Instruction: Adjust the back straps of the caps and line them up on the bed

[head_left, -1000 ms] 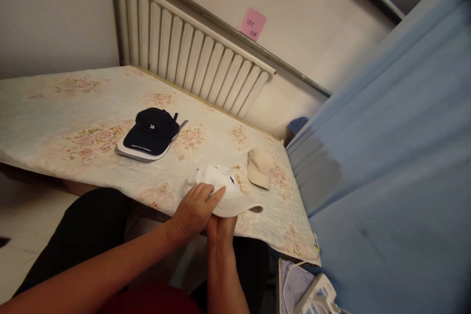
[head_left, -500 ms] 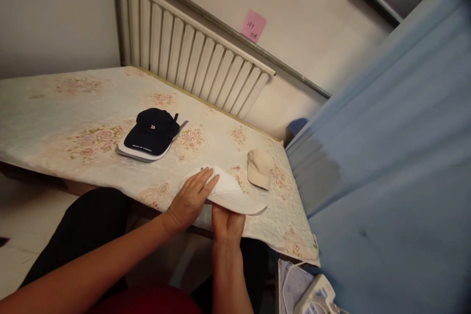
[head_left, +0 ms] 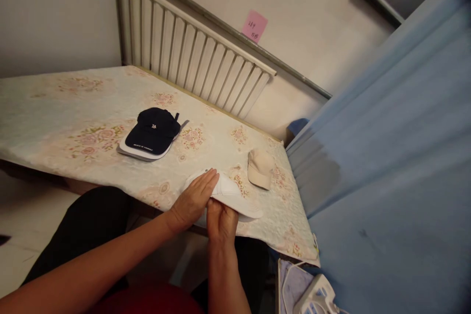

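Observation:
A white baseball cap is between my two hands near the front edge of the bed, its brim pointing right. My left hand lies across the crown's side, fingers stretched and close together, pressing on the fabric. From below, my right hand grips the cap at its lower edge by the brim; its fingertips are hidden under the cap. A navy cap rests on top of a white and grey cap to the left. Farther right lies a beige cap, apart from my hands.
The caps lie on a bed with a floral quilted cover. Behind it are a white radiator and a pink note on the wall. A blue curtain hangs at the right, above a white power strip with a cord.
The white cap's brim has tipped down and shifted slightly left. My right hand has moved a little left and up under it; my left hand stays on the crown.

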{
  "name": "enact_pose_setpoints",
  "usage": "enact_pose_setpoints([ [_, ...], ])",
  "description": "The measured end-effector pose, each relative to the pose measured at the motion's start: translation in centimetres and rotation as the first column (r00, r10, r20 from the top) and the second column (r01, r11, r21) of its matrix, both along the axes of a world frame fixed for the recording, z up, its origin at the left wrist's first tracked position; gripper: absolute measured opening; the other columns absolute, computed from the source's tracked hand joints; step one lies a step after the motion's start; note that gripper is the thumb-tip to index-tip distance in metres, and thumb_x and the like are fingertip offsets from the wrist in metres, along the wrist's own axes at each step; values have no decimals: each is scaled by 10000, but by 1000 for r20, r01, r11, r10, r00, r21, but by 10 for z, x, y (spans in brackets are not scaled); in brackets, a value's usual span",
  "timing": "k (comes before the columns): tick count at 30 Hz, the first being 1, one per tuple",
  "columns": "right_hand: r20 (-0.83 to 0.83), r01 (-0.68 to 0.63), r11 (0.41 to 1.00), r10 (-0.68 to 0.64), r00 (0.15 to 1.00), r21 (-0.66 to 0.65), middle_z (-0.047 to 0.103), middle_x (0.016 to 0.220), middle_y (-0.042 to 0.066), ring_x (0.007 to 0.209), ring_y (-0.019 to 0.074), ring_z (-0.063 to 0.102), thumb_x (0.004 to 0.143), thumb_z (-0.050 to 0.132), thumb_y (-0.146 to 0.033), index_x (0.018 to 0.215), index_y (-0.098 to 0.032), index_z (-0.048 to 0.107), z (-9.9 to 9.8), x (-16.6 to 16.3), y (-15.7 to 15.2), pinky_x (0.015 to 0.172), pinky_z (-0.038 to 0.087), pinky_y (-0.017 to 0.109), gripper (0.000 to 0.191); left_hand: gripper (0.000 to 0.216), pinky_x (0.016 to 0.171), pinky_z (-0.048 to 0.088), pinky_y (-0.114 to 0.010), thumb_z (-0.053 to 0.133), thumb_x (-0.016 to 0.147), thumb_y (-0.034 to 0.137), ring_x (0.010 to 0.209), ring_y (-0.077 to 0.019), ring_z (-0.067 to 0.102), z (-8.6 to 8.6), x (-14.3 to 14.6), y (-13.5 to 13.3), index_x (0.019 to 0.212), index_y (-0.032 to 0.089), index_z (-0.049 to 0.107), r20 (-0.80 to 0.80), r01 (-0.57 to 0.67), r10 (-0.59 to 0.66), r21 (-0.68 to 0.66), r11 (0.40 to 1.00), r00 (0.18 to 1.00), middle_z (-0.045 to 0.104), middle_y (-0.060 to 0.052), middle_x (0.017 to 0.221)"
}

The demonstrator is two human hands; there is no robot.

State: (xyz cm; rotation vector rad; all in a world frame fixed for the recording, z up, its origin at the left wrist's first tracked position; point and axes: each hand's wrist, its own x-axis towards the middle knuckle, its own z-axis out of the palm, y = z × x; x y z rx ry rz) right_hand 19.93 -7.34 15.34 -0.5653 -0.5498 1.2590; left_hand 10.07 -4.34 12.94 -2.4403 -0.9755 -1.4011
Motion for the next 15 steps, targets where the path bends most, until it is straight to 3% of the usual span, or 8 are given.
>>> enact_pose_setpoints([
  [6,2,66,996,-67,998,68,595,1333,47,1272,184,507,880,475,-268,1262,-267,550,15,14,0,1091,375,469,389,534,1028,467,-496,343,915,32,1332,-266,435,-4,-7,4,1442,115,317,30,-21,21,8,1000,999,522,-201,1371],
  [15,90,55,998,-52,995,-33,667,1203,102,1182,227,582,714,578,-132,1193,-153,613,-4,-5,-1,1071,413,479,481,453,1027,466,-503,393,937,105,1299,-273,476,3,3,0,1390,97,389,-1,6,-6,33,999,1000,578,-206,1307],
])
